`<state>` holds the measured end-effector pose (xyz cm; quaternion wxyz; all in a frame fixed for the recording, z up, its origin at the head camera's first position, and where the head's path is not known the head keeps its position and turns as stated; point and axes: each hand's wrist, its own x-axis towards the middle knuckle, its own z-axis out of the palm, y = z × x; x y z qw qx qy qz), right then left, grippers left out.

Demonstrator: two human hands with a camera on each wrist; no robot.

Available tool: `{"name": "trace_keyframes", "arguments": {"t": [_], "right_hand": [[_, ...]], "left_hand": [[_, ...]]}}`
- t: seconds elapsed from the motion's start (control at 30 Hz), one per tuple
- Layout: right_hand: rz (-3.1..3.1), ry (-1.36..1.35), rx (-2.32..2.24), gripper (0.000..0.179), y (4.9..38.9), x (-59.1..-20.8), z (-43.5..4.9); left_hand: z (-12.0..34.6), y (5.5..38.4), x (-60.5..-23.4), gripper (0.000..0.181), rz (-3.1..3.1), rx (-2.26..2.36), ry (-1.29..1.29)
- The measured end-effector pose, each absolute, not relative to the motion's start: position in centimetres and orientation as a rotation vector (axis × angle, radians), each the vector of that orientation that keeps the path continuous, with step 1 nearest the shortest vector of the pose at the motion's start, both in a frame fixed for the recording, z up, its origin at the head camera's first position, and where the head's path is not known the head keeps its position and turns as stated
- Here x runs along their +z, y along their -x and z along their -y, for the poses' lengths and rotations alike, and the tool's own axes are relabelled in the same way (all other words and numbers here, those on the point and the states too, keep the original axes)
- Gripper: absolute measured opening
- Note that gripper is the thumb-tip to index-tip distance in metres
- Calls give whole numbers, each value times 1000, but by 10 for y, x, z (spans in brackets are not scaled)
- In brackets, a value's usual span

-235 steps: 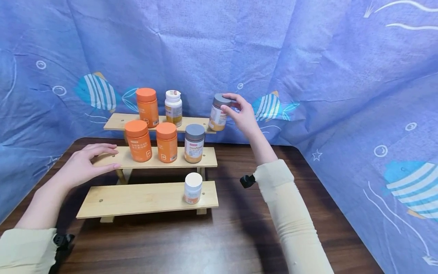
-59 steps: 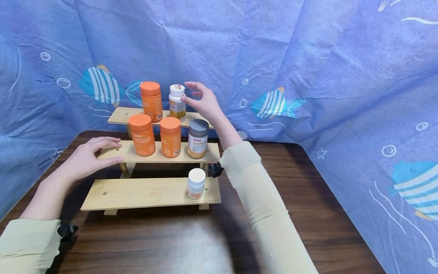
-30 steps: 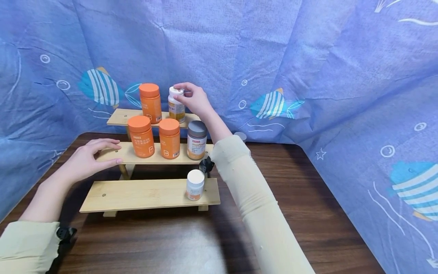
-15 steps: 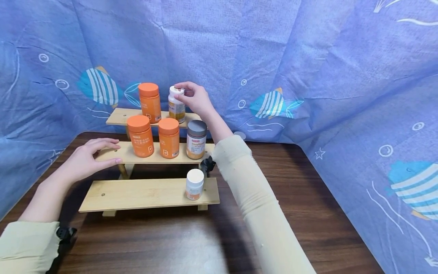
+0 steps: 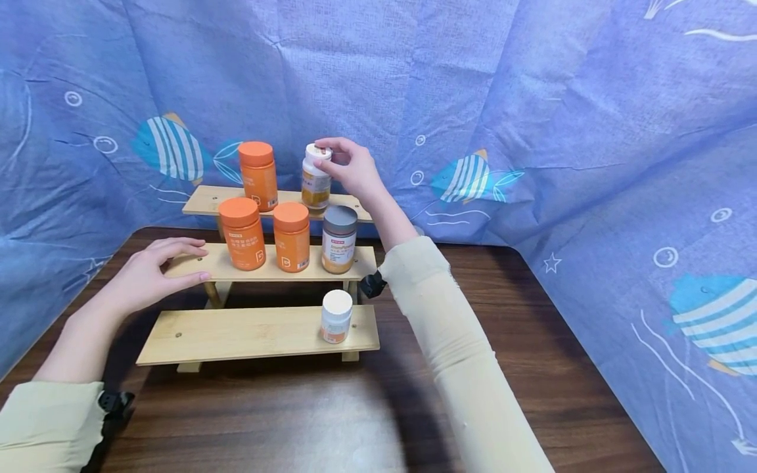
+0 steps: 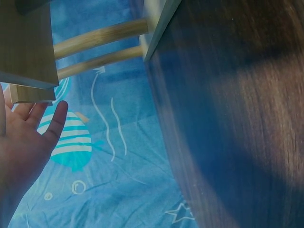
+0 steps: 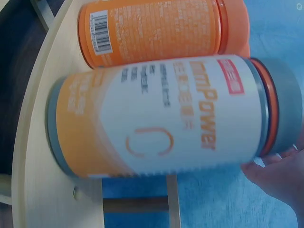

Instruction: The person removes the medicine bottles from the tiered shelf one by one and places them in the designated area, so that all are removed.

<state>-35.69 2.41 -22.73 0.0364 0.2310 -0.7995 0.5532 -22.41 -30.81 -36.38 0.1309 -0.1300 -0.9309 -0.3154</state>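
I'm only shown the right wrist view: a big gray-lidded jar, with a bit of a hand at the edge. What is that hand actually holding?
Observer: The head view shows it: the right hand pinches a small white-capped bottle near its top, up at the top shelf.
Visitor: Oh, I can't see that at all. And where is the other hand?
Observer: The left hand is at the left end of the middle shelf.
Visitor: Does anything stand below that?
Observer: Yes, one small white-lidded jar, near the right end of the lowest shelf.
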Motion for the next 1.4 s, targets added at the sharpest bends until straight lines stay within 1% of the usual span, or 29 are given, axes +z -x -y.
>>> {"name": "trace_keyframes", "arguments": {"t": [0.37, 0.7, 0.97, 1.4], "right_hand": [[2371, -697, 1726, 35, 357, -225, -52], [2355, -632, 1754, 35, 352, -215, -81], [2312, -692, 1760, 35, 347, -213, -103], [2297, -694, 1749, 35, 339, -211, -138]], "left_hand": [[307, 225, -364, 46, 2688, -921, 388], [307, 225, -364, 47, 2687, -922, 380], [308, 224, -363, 49, 2716, -911, 366], [307, 224, -363, 51, 2722, -895, 356]]}}
